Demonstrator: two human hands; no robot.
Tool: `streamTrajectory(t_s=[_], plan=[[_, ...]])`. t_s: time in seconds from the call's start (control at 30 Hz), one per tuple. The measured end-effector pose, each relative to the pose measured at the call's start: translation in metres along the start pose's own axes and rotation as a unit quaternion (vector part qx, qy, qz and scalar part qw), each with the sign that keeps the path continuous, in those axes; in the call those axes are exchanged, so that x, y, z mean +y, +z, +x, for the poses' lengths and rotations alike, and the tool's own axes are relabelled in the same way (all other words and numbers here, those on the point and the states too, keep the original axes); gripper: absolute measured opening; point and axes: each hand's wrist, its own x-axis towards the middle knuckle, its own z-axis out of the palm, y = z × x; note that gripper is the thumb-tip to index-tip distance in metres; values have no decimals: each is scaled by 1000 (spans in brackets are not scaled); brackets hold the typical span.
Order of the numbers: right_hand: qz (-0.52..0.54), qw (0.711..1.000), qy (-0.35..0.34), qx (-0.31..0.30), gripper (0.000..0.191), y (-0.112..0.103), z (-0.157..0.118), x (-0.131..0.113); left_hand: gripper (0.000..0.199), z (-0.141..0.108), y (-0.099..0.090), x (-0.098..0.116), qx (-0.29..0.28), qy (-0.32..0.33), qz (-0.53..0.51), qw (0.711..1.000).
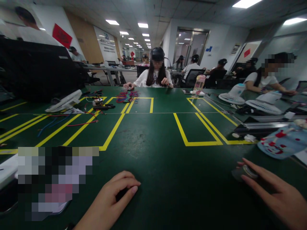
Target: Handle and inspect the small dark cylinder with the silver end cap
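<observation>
My left hand (112,195) rests on the green tabletop (153,166), left of the middle. Its fingers are curled, with the thumb tip close to the index fingertip, and nothing shows between them. At the right, my right hand (271,188) has its thumb and fingers around a small dark grey round thing (240,175) with a shiny rim. The kind of thing it is cannot be made out. It is at the tabletop, in front of a light blue bag or pouch (279,143) with red and white figures.
Yellow tape lines (203,143) mark the table. Coloured wires (127,95), a pink-lidded bottle (199,84) and white fans (232,97) stand farther off. A dark monitor (38,70) is at left, a pixelated area (59,179) below it. Across the table sits a person (153,76).
</observation>
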Motion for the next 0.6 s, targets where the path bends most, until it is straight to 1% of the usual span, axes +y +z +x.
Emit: streamTrajectory(t_s=[0.07,0.1,0.13,0.2,0.27,0.33,0.4,0.47,0.53,0.6], plan=[[42,995,-69,-60,55,12,0,-46,20,0,1,0,2,4,8,1000],[69,987,-108,-95,53,19,1,-72,20,0,1,0,4,5,12,1000],[99,976,-143,-130,51,27,2,-98,20,0,2,-1,6,5,16,1000],[162,945,-192,-210,49,42,4,-147,20,0,2,-3,9,4,20,1000],[217,915,-215,-264,49,57,5,-181,20,-1,2,-3,14,2,20,1000],[253,899,-215,-285,52,69,5,-197,21,-1,2,0,25,-4,16,1000],[276,899,-181,-287,64,78,2,-198,22,0,4,10,40,-9,9,999],[297,901,-130,-289,76,84,-1,-194,24,5,9,26,54,-2,5,999],[315,896,-95,-297,75,87,-2,-191,24,13,16,45,69,29,14,997],[329,890,-89,-302,63,87,-1,-192,20,22,23,62,81,56,35,995]])
